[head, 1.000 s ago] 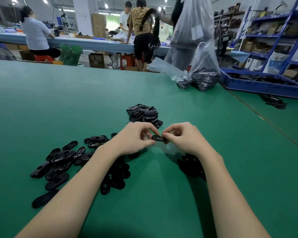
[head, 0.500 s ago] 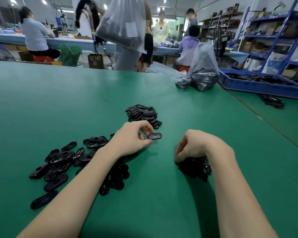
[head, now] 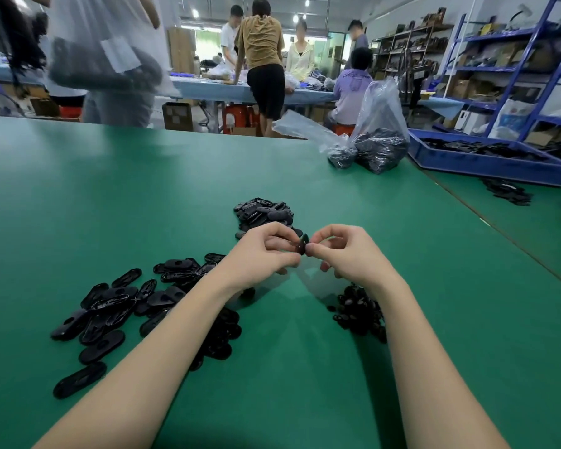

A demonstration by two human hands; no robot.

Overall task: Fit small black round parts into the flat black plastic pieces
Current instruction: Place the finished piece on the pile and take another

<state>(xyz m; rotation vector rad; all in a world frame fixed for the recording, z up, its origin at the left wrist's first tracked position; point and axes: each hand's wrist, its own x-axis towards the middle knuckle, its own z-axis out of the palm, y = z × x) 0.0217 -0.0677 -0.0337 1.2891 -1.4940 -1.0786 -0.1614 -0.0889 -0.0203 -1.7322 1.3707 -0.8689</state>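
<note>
We note a wide green table [head: 143, 196] filling most of the view. Far right on it, a blue tray [head: 486, 163] of dark parts. Beside the tray, two clear plastic bags [head: 381, 137] of black pieces, standing at the far edge. Behind, several people at a long bench; shelving to the right.

Left of centre, a loose scatter of flat black plastic pieces [head: 110, 306], oval, some overlapping, partly under the left forearm. Beyond the hands, a tighter heap of similar pieces [head: 263, 212]. Under the right wrist, a small pile of black round parts [head: 357, 309].

Our left hand [head: 263, 254] is raised above the table, fingers curled, pinching one flat piece [head: 302, 244] held nearly on edge. Our right hand [head: 347, 251] meets it from the other side, thumb and forefinger closed at the piece's right edge. We cannot tell whether a round part sits between those fingertips; they hide it. The held piece hangs just in front of the far heap, between the two hands.
</note>
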